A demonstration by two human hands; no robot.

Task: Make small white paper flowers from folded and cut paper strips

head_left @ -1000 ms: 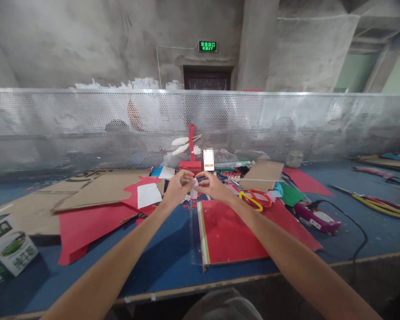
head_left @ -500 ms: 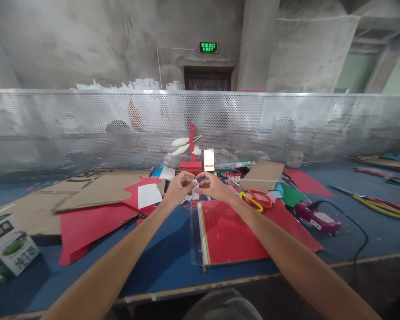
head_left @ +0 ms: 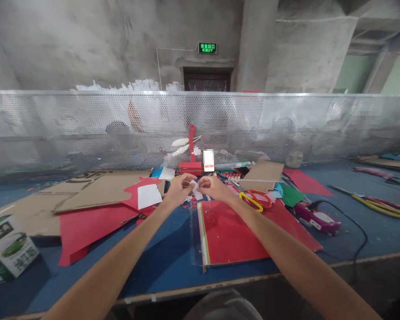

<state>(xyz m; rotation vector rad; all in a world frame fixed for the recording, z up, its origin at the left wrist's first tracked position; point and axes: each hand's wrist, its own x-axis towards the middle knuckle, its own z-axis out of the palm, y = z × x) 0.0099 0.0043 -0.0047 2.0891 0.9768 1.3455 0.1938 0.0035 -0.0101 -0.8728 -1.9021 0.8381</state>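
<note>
A small white piece of paper [head_left: 196, 191] hangs between my two hands over the middle of the table. My left hand [head_left: 180, 187] pinches its upper left part. My right hand [head_left: 215, 186] has closed fingers at its right edge. Just beyond them stands a red box-shaped base [head_left: 190, 167] with a red hooked upright [head_left: 192, 142], which bears white leaf-like pieces [head_left: 180, 146]. Below my right hand lies a stack of red sheets [head_left: 240, 235] in a clear sleeve. A larger white paper piece [head_left: 150, 196] rests on red card to the left.
A lit phone [head_left: 208, 160] leans behind my hands. Scissors [head_left: 251, 201] with red and yellow handles lie at right, near a purple corded device [head_left: 320, 218] and another pair of scissors [head_left: 380, 206]. Cardboard [head_left: 96, 191] and a carton [head_left: 10, 246] occupy the left. A perforated metal panel [head_left: 270, 129] backs the table.
The small white paper has tilted, its lower end swinging a little to the right and more of it showing. My hands stay in nearly the same place.
</note>
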